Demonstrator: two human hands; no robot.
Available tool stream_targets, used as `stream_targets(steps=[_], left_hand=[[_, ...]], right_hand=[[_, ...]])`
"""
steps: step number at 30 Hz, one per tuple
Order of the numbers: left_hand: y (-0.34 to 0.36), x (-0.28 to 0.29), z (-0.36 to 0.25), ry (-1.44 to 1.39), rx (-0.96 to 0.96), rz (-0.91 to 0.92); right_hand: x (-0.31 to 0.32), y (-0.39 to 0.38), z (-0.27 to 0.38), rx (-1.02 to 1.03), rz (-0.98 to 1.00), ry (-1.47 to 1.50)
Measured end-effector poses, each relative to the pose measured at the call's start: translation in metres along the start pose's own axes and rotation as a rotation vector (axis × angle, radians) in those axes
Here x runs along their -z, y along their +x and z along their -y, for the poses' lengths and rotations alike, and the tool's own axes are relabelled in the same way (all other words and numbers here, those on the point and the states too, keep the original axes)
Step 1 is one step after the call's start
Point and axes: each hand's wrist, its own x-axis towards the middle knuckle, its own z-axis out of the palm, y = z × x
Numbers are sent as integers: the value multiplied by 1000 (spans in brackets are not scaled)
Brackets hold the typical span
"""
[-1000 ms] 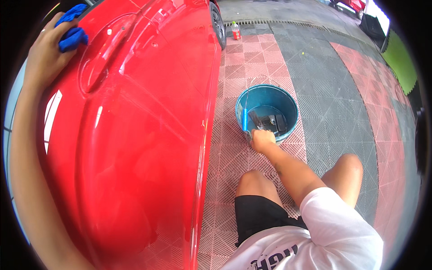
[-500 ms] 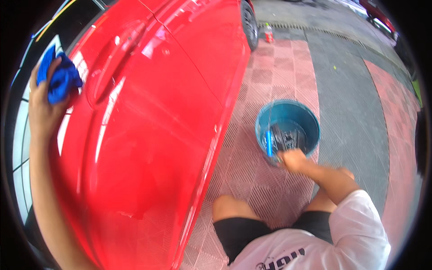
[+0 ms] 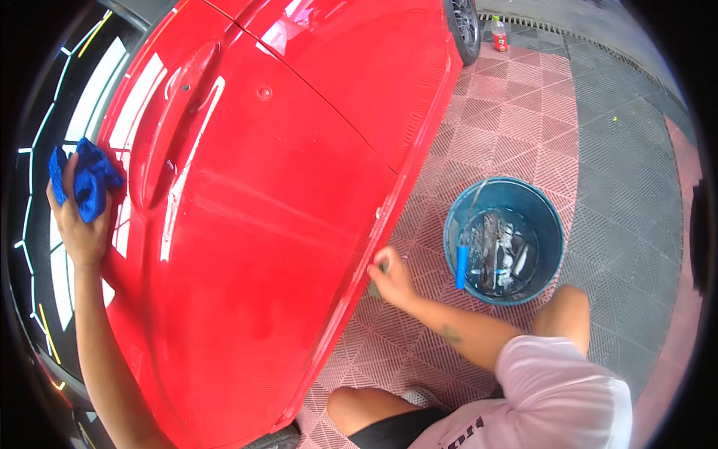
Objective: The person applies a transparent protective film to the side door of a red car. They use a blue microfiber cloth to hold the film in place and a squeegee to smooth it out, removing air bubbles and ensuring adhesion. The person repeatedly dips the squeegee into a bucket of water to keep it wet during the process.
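My left hand (image 3: 84,232) is closed around a crumpled blue cloth (image 3: 91,183), held at the top of the red car door (image 3: 262,262), beside the window. My right hand (image 3: 392,278) is at the lower edge of the door, fingers curled around a small dark greenish-grey piece that I cannot identify. To the right of that hand stands a teal bucket (image 3: 550,243) with water in its bottom. Some dark and whitish pieces lie in the water, their kind unclear. The bucket's blue handle grip (image 3: 462,267) hangs at its near left side.
A bottle with a red label (image 3: 499,36) stands on the floor beyond the bucket, near the car's wheel (image 3: 467,30). Red floor tiles (image 3: 516,127) run along the car, with grey tiles (image 3: 621,194) to their right. My bent knee (image 3: 565,318) is near the bucket.
My right hand has left the bucket and moved left to the door's lower edge. The view has shifted. My left hand keeps the blue cloth near the window, now lower in the picture.
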Motion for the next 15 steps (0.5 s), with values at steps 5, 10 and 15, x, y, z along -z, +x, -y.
stream_targets(steps=[5,10,15], left_hand=[[16,-2,-16,48,-46,-7],[9,-1,-13,38,-13,12],[12,2,-23,33,-41,25]], right_hand=[[-69,118,-91,-857,-315,591],[-69,148,-74,-792,-385,242],[-73,161,-81,-857,-515,484]])
